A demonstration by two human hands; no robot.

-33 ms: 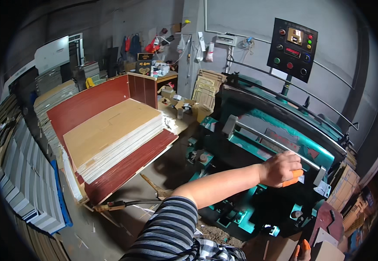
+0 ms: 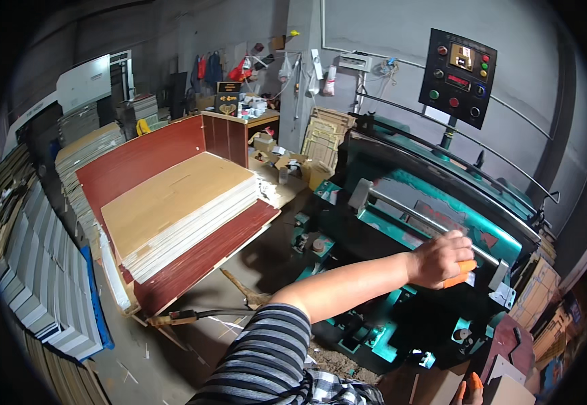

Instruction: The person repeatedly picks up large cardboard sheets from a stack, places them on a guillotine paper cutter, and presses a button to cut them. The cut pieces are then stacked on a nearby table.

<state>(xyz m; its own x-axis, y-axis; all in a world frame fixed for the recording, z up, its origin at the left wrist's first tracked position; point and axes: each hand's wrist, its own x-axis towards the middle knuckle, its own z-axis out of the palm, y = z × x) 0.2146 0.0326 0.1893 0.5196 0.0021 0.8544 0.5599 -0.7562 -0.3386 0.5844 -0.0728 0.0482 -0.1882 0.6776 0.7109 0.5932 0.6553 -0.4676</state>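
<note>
My left arm, in a striped sleeve, reaches across to the green press machine (image 2: 401, 239). My left hand (image 2: 442, 260) is closed, with orange covers on some fingers. It is in front of the machine's metal bar (image 2: 428, 223), near its right end. Whether it touches the bar, and what its fingers hold, I cannot make out. At the lower edge my right hand (image 2: 469, 390) shows only in part. Its orange-tipped fingers are stretched upward and slightly apart, beside brown cardboard (image 2: 435, 386).
Left of the machine, a red-brown platform (image 2: 206, 256) bears a stack of cardboard sheets (image 2: 179, 196). Grey-white board stacks (image 2: 47, 277) line the far left. A control panel (image 2: 459, 77) rises behind the machine. A dark red surface (image 2: 516, 347) lies at the lower right.
The view has shifted very slightly. My left hand has moved a little right and up, and a small white patch beside its fingers no longer shows. My right hand looks the same.
</note>
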